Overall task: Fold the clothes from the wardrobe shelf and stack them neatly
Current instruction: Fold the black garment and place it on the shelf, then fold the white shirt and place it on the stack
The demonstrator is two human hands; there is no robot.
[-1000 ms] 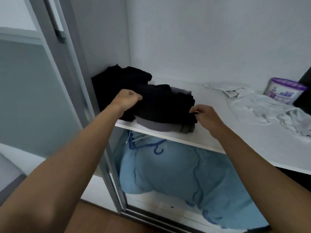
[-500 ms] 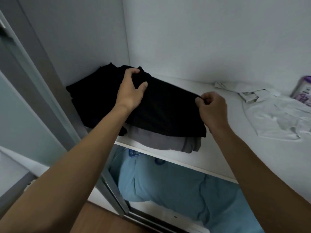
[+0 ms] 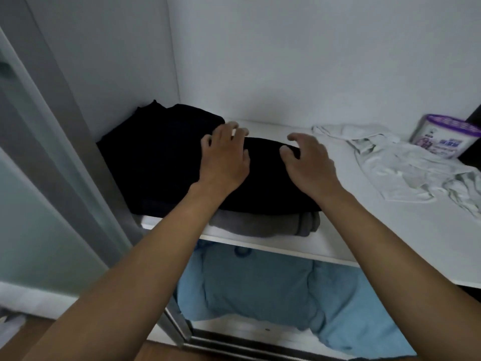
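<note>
Let go of the black garment point(image 3: 166, 162) since half a second back: left hand point(image 3: 223, 162) now flat on top with fingers spread, right hand point(image 3: 307, 165) hovering just over the right end, fingers curled and apart, gripping nothing. Black piece sits folded on a grey folded garment point(image 3: 263, 225), far-left corner of the white shelf point(image 3: 364, 230). Looks like the smoothing/squaring step. To do well: press flat from centre outward, line up black edge with grey below, which pokes out at the near side close to the shelf lip. Left tight against wardrobe wall point(image 3: 109, 74); open shelf to the right, then an unfolded white shirt point(image 3: 406, 165) and purple-lidded tub point(image 3: 442, 139) far right. Blue bedding point(image 3: 273, 290) below
</note>
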